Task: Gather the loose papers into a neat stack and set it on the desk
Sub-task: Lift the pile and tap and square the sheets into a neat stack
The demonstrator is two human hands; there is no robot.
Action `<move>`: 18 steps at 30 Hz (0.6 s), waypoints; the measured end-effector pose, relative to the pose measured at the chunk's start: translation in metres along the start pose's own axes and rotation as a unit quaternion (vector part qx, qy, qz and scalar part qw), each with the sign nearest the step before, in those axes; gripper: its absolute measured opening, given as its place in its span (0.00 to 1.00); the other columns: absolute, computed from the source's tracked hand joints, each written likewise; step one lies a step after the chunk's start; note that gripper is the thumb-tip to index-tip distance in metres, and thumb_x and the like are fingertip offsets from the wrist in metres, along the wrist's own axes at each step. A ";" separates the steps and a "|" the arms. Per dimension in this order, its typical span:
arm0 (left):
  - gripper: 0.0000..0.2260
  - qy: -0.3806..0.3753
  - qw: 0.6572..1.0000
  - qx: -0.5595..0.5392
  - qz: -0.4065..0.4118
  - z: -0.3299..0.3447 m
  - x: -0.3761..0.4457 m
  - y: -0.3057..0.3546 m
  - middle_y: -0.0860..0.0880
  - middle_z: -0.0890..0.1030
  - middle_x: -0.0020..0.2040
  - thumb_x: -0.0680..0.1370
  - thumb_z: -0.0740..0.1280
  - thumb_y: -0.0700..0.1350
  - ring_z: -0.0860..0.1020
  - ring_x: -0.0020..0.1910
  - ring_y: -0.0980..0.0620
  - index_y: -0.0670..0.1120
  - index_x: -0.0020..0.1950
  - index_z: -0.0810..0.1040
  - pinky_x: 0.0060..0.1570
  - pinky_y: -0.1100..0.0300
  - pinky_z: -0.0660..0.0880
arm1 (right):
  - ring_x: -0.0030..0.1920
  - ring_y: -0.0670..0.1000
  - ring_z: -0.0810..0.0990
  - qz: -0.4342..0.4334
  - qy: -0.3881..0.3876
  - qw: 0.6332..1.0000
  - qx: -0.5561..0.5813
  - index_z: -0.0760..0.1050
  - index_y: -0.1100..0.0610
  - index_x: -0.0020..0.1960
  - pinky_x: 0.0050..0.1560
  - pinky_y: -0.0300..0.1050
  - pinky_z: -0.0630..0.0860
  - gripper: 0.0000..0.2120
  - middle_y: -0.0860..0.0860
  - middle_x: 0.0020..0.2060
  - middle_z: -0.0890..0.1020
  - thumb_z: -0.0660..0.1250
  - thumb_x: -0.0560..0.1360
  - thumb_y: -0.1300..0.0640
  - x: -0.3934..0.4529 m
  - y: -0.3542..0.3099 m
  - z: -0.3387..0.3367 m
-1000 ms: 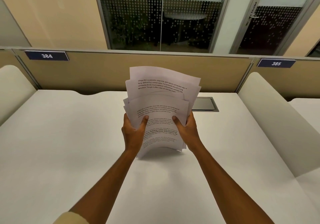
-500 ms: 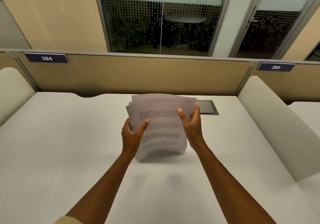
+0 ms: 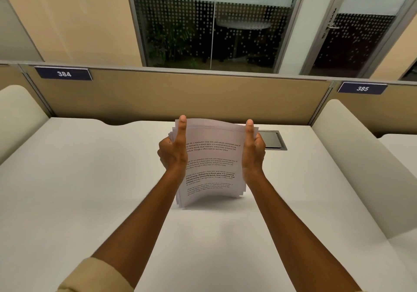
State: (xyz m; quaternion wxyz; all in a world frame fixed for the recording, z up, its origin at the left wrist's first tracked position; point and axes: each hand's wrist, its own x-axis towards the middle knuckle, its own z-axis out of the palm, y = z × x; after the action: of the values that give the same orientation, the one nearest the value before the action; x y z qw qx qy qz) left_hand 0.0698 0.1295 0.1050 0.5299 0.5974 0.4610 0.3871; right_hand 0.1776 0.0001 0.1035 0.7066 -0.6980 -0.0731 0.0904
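A stack of white printed papers [image 3: 213,167] stands nearly upright on its lower edge on the white desk [image 3: 90,190], leaning slightly towards me. My left hand [image 3: 173,154] grips its left side and my right hand [image 3: 252,154] grips its right side. Both thumbs point up along the front sheet near the top corners. The sheets are mostly lined up, with small offsets at the left and bottom edges. My fingers behind the stack are hidden.
A dark cable hatch [image 3: 272,140] is set into the desk just behind my right hand. A tan partition [image 3: 180,97] closes the back. Cream padded dividers stand at the left [image 3: 15,120] and right [image 3: 352,160].
The fanned sheets have dropped together into a more even stack. Both hands slid up the sides, thumbs now near the top edge. The stack's bottom edge has come down onto the desk.
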 end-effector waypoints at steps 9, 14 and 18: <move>0.28 0.002 0.999 0.024 -0.033 0.004 0.005 0.004 0.48 0.83 0.37 0.72 0.59 0.72 0.82 0.36 0.49 0.46 0.38 0.78 0.38 0.58 0.78 | 0.44 0.53 0.81 0.012 0.063 0.997 -0.031 0.71 0.51 0.39 0.39 0.44 0.77 0.22 0.51 0.42 0.81 0.64 0.70 0.31 0.000 -0.008 0.006; 0.21 0.016 1.000 0.013 -0.019 0.004 0.003 -0.001 0.48 0.81 0.37 0.75 0.57 0.63 0.81 0.38 0.47 0.48 0.37 0.76 0.39 0.57 0.77 | 0.44 0.55 0.83 0.001 0.055 0.997 -0.051 0.69 0.48 0.40 0.40 0.47 0.80 0.16 0.54 0.43 0.82 0.62 0.74 0.35 -0.001 -0.006 0.007; 0.18 0.031 1.000 -0.002 0.001 0.004 0.002 -0.003 0.49 0.80 0.35 0.74 0.55 0.60 0.80 0.36 0.48 0.49 0.35 0.73 0.36 0.60 0.75 | 0.44 0.54 0.82 -0.010 0.058 0.996 -0.067 0.69 0.47 0.40 0.41 0.48 0.81 0.15 0.55 0.43 0.82 0.61 0.75 0.37 -0.001 -0.005 0.008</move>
State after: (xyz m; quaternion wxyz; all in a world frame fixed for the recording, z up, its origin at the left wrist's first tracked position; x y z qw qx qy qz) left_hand 0.0734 0.1303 0.1016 0.5159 0.5846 0.4760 0.4069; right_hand 0.1747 0.0074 0.1091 0.6619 -0.7473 -0.0447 0.0381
